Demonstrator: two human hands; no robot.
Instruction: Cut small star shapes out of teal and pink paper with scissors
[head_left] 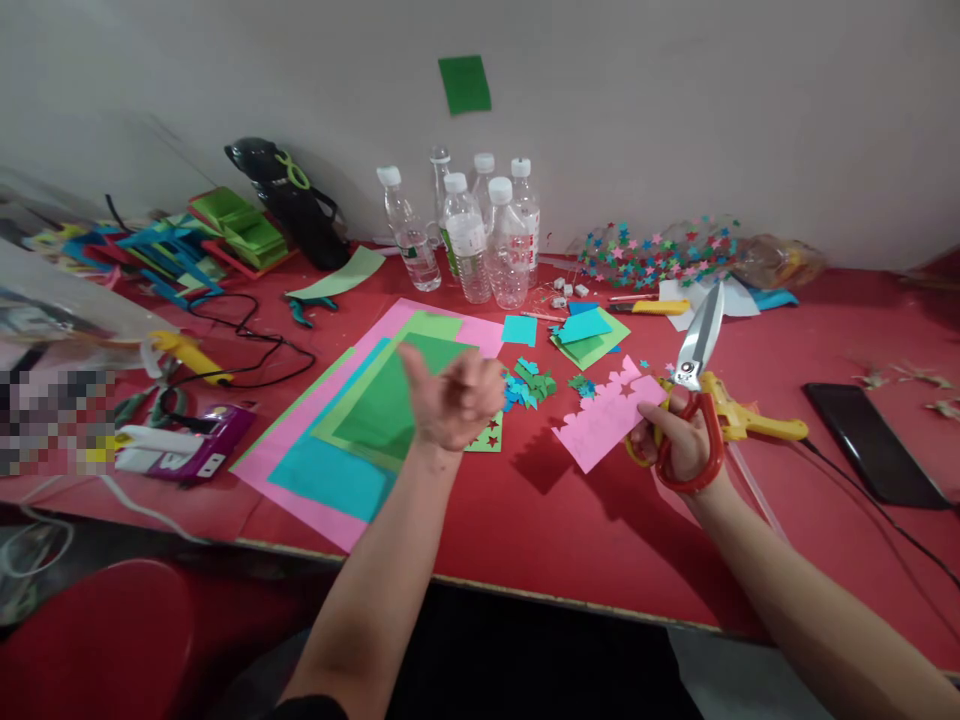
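My right hand [686, 440] holds red-handled scissors [699, 345], blades pointing up, and pinches a pink sheet with cut-out edges [607, 415]. The yellow handle of another tool shows by its fingers. My left hand [457, 395] is raised over the stack of coloured sheets, thumb apart and fingers partly curled, with nothing visible in it. Beneath it lie a green sheet [375, 400], a blue sheet [322, 485] and a larger pink sheet [259, 465]. Small blue and green cut-outs [532, 382] lie between the hands, beside a light green piece with star holes [491, 435].
Plastic bottles [469, 245] and a black flask [289, 205] stand at the back. A yellow glue gun [750, 415] and phone [874, 445] lie right. A purple device [202, 445] sits left, near cables. Star cut-outs [660, 250] and a yellow cutter [660, 307] lie behind.
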